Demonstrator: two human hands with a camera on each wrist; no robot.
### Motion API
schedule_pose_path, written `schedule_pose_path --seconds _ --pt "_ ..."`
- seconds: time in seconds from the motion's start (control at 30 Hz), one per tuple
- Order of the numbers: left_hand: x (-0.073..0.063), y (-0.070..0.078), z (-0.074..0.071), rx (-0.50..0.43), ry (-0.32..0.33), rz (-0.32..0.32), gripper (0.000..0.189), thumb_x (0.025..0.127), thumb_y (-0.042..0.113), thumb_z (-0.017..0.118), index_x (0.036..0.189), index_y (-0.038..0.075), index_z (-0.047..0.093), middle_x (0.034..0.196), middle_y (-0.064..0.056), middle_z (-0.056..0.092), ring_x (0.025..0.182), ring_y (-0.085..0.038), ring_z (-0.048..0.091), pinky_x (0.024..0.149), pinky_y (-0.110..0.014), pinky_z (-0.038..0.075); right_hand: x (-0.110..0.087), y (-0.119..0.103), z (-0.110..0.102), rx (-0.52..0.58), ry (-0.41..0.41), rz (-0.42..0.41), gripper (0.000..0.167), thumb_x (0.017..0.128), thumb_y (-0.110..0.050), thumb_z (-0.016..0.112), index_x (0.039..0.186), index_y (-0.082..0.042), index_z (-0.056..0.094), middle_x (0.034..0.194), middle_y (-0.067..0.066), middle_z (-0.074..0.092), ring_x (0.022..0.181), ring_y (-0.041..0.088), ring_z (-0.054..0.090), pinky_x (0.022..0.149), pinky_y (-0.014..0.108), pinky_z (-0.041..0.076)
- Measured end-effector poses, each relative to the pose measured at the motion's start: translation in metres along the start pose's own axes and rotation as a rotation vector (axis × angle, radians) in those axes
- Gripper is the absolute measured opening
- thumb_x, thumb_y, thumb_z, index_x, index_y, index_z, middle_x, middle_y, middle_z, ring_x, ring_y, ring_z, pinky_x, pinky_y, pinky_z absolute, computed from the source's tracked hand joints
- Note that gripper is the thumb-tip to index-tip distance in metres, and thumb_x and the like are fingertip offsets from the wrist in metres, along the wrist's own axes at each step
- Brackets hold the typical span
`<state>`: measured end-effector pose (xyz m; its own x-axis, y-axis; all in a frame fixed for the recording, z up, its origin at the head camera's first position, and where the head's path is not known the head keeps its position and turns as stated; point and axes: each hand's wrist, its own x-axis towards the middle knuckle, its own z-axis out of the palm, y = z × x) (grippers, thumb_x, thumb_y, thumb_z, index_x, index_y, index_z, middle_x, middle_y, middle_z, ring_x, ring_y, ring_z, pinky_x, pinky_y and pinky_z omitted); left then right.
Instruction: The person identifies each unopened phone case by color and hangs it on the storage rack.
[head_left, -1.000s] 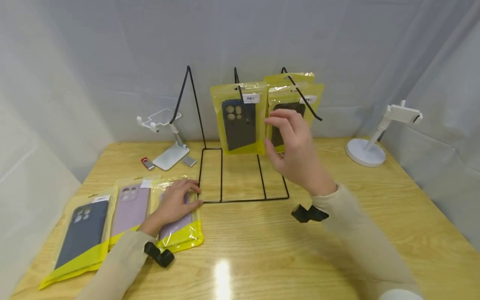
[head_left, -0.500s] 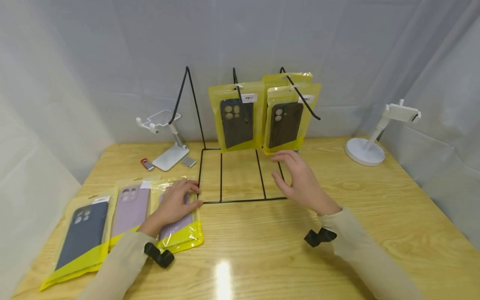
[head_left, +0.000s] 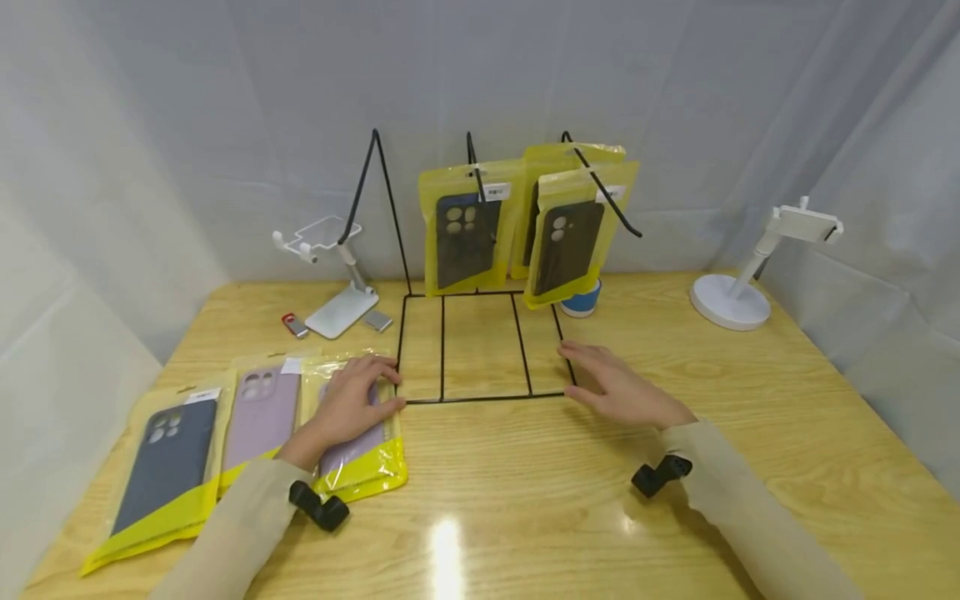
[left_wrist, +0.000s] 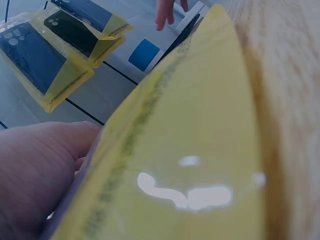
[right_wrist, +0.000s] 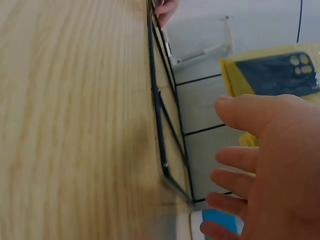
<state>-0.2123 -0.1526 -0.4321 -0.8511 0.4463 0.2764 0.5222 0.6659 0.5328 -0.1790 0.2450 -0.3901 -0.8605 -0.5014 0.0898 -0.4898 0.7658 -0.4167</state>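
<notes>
My left hand [head_left: 352, 406] rests over a bagged purple phone case [head_left: 360, 454], its fingertips at the left front corner of a black wire display rack [head_left: 487, 398]. In the left wrist view the yellow bag hides most of that hand. My right hand [head_left: 626, 392] holds nothing; its fingers lie loosely extended at the rack's right front corner, and the right wrist view shows them spread. A bagged dark phone case [head_left: 468, 242] hangs on the middle hook. On the right hook hangs a bagged black phone case [head_left: 570, 250], with another yellow bag [head_left: 528, 200] behind it.
At the left lie a bagged lilac phone case [head_left: 262, 417] and a bagged navy phone case [head_left: 167, 458]. Behind them are a white phone stand [head_left: 341, 308], a red USB stick [head_left: 295, 325] and a grey one [head_left: 377, 320]. Another stand [head_left: 731, 302] and a blue-white round object [head_left: 581, 302] stand right.
My right hand has moved down from the bag on the right hook to the rack's right front corner. The hanging bags have swung slightly. My left hand has stayed put.
</notes>
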Motion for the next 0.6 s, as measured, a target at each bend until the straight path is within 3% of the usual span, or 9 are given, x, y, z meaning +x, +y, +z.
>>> schedule_pose_path --seconds 0.13,0.3,0.6 --pt "0.001 0.000 0.000 -0.004 -0.007 -0.007 0.027 0.082 0.024 0.073 0.102 0.008 0.064 0.131 -0.017 0.056 0.124 -0.039 0.045 0.098 -0.060 0.030 -0.002 0.009 0.002 0.013 -0.075 0.044 0.065 0.098 -0.033 0.053 0.149 0.000 0.029 0.156 0.021 0.024 0.142 0.043 0.023 0.109 0.062 0.025" --pt "0.001 0.000 0.000 0.004 -0.011 -0.005 0.026 0.083 0.023 0.073 0.102 0.008 0.064 0.131 -0.017 0.056 0.124 -0.040 0.045 0.097 -0.059 0.031 -0.003 0.018 0.005 0.035 -0.110 0.057 0.066 0.098 -0.029 0.054 0.150 0.000 0.026 0.158 0.021 0.019 0.143 0.045 0.019 0.108 0.066 0.022" --pt "0.001 0.001 0.000 0.003 -0.009 -0.016 0.026 0.082 0.024 0.073 0.101 0.008 0.064 0.131 -0.017 0.056 0.125 -0.039 0.044 0.099 -0.060 0.031 0.001 0.027 0.011 -0.017 -0.058 0.020 0.059 0.098 -0.021 0.054 0.146 0.005 0.032 0.153 0.024 0.031 0.137 0.046 0.030 0.105 0.065 0.028"
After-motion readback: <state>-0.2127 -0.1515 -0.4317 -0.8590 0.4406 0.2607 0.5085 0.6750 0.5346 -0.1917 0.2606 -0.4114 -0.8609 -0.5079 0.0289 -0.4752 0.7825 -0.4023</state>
